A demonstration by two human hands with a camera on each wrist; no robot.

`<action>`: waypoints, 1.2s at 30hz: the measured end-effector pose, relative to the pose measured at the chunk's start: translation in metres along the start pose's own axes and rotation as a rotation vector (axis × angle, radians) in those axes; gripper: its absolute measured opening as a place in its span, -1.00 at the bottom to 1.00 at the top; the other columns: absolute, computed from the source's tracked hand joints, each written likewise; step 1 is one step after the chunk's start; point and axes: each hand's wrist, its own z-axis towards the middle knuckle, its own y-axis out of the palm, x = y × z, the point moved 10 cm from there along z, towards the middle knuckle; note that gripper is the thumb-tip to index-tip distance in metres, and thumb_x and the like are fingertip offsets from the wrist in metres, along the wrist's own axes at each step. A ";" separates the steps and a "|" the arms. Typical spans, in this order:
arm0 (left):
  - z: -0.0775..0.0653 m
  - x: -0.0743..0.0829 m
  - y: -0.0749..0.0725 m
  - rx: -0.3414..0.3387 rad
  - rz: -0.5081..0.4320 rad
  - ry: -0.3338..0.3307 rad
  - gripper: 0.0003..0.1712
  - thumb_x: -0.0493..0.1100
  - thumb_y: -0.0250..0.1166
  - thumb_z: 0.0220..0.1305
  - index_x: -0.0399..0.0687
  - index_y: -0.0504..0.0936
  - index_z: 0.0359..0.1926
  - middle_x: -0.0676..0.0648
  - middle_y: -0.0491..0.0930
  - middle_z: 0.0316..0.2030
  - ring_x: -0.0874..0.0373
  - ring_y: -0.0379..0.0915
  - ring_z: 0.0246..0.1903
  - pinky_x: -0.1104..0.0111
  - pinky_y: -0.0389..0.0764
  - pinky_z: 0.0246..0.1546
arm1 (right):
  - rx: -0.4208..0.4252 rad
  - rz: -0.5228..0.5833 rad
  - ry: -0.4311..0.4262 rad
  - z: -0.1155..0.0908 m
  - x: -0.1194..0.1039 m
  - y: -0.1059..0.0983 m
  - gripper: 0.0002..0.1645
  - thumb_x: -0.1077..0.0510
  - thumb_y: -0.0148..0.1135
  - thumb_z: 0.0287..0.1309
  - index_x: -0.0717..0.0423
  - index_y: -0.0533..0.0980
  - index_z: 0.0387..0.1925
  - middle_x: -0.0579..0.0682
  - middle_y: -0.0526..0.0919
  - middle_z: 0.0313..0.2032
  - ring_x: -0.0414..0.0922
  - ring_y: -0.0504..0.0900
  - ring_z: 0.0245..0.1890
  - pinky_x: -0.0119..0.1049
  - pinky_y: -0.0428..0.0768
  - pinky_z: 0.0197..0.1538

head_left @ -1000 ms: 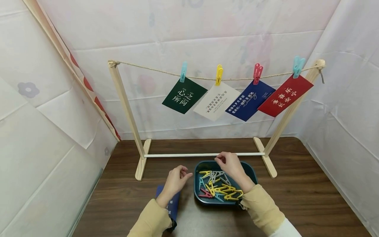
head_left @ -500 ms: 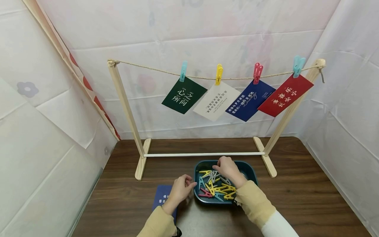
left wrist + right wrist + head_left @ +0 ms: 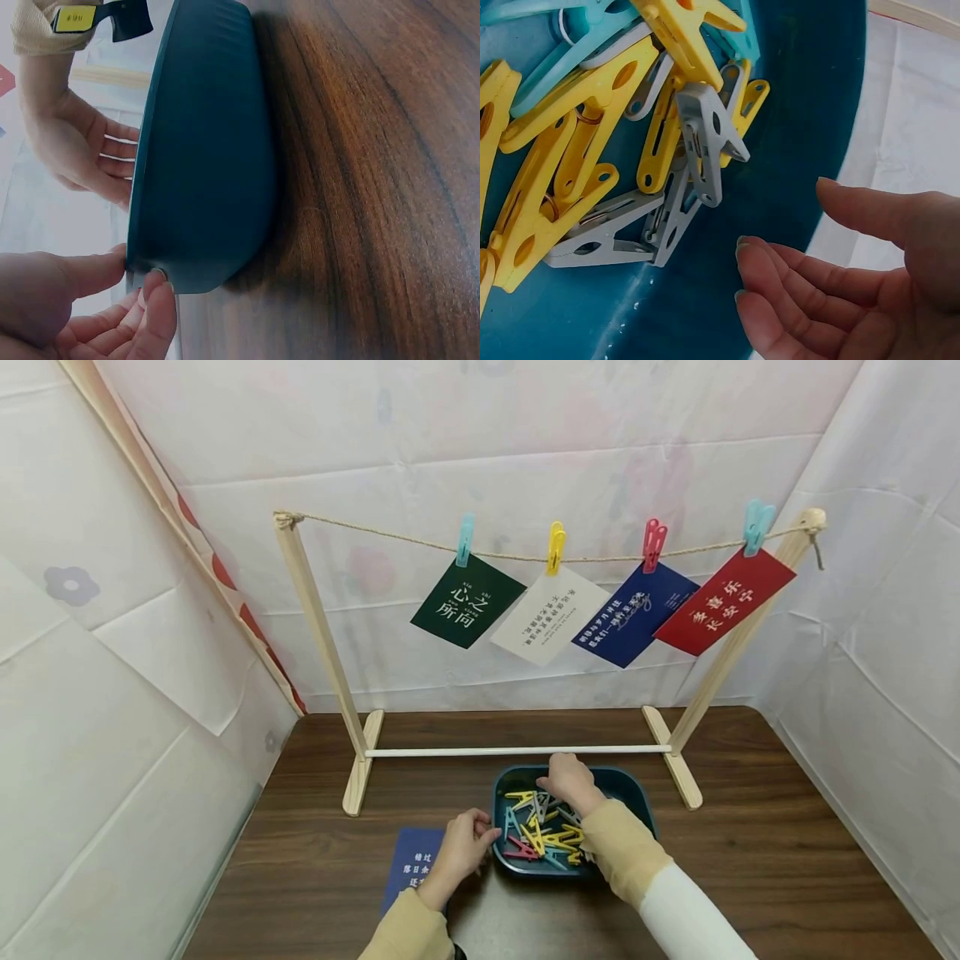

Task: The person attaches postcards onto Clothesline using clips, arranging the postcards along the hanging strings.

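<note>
At the left rim of a dark teal plastic tub (image 3: 630, 793), my left hand (image 3: 459, 850) pinches the edge. In the left wrist view the thumb lies over the rim, with fingertips (image 3: 159, 296) against the outer wall. My right hand (image 3: 573, 782) hovers over the tub's far side, thumb apart from the loosely bent fingers, nothing between them. Beneath it lie yellow, grey, teal and pink plastic clothespins; a grey clothespin (image 3: 705, 142) is among the nearest to the fingers in the right wrist view. A blue card (image 3: 408, 864) lies beside the left forearm, partly covered by it.
Behind the tub stands a wooden frame (image 3: 318, 618) with a white crossbar (image 3: 450, 752). From its twine (image 3: 375, 532) hang a green card (image 3: 467, 602), a white card (image 3: 547, 614), a blue card (image 3: 633, 614) and a red card (image 3: 723, 602), each clipped by a clothespin.
My left hand has moved right and down from beside the tub to its rim, uncovering more of the blue card. The right hand has lowered slightly and shifted left over the tub.
</note>
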 end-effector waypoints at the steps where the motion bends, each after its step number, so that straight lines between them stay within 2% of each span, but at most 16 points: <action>1: 0.000 0.000 0.000 0.000 -0.011 -0.002 -0.78 -0.36 0.33 0.15 -0.50 0.54 -0.26 -0.05 0.52 -0.60 0.19 0.43 -0.72 0.42 0.50 -0.59 | -0.002 -0.003 0.006 0.002 0.000 0.001 -0.58 0.04 0.30 0.19 0.31 0.55 -0.08 0.10 0.58 -0.39 -0.10 0.49 -0.58 -0.27 0.39 -0.54; 4: -0.001 -0.002 0.003 -0.011 -0.072 -0.028 -0.79 -0.39 0.31 0.17 -0.53 0.52 -0.25 -0.08 0.51 -0.61 0.06 0.47 -0.74 0.40 0.48 -0.73 | -0.002 -0.011 0.017 0.005 0.000 0.004 -0.56 0.03 0.32 0.16 0.31 0.55 -0.07 0.11 0.60 -0.34 -0.08 0.53 -0.52 -0.24 0.44 -0.50; 8: -0.001 -0.005 0.007 -0.028 -0.147 -0.075 -0.79 -0.42 0.27 0.19 -0.54 0.48 -0.21 -0.09 0.49 -0.62 0.00 0.47 -0.78 0.37 0.43 -0.85 | -0.003 -0.019 0.036 0.007 -0.001 0.008 -0.58 0.03 0.35 0.13 0.30 0.57 -0.15 0.09 0.58 -0.40 -0.08 0.54 -0.51 -0.22 0.48 -0.48; 12: -0.001 -0.005 0.007 -0.027 -0.164 -0.090 -0.79 -0.42 0.27 0.19 -0.54 0.48 -0.21 -0.08 0.49 -0.63 0.07 0.46 -0.80 0.36 0.43 -0.86 | -0.017 -0.023 0.059 0.008 -0.002 0.011 -0.64 0.02 0.35 0.13 0.27 0.60 -0.24 0.05 0.55 -0.48 -0.09 0.52 -0.53 -0.23 0.46 -0.49; 24: -0.002 -0.007 0.007 -0.027 -0.186 -0.087 -0.79 -0.45 0.28 0.17 -0.57 0.48 -0.22 -0.09 0.49 -0.64 -0.08 0.48 -0.78 0.34 0.46 -0.84 | -0.008 -0.035 0.131 0.014 0.001 0.022 -0.59 -0.04 0.41 0.05 0.26 0.61 -0.29 0.08 0.56 -0.44 -0.06 0.54 -0.46 -0.16 0.55 -0.37; 33: -0.001 -0.006 0.008 -0.025 -0.189 -0.080 -0.79 -0.47 0.27 0.16 -0.59 0.48 -0.23 -0.20 0.52 -0.63 -0.07 0.48 -0.79 0.23 0.50 -0.81 | -0.022 -0.035 0.142 0.019 0.002 0.027 -0.59 0.00 0.44 0.02 0.27 0.61 -0.27 0.09 0.58 -0.42 -0.05 0.55 -0.47 -0.15 0.56 -0.39; 36: -0.001 -0.006 0.008 -0.026 -0.187 -0.084 -0.79 -0.47 0.27 0.16 -0.59 0.48 -0.22 -0.22 0.53 -0.62 -0.10 0.49 -0.78 0.25 0.50 -0.81 | -0.025 -0.034 0.134 0.020 0.002 0.028 -0.63 0.03 0.44 0.03 0.28 0.61 -0.29 0.10 0.58 -0.42 -0.05 0.55 -0.48 -0.16 0.56 -0.40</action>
